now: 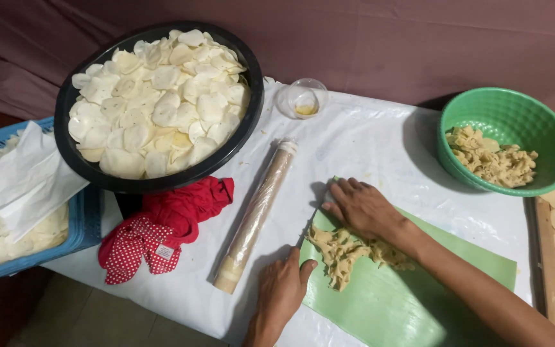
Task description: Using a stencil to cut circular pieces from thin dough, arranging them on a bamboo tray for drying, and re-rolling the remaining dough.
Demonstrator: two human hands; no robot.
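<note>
Your right hand lies flat, fingers together, pressing the dough scraps on the green mat; your left hand rests flat, holding nothing, on the mat's near edge; keep that edge pinned while pressing evenly; the wrapped rolling pin lies just left; a green bowl of scraps stands well right.

We saw a dull purple-brown cloth hanging as the backdrop from nine to three o'clock. A low table under a white plastic sheet filled the middle. At seven o'clock lay bare brownish floor. Light fell evenly from above, throwing soft shadows toward six o'clock.
</note>
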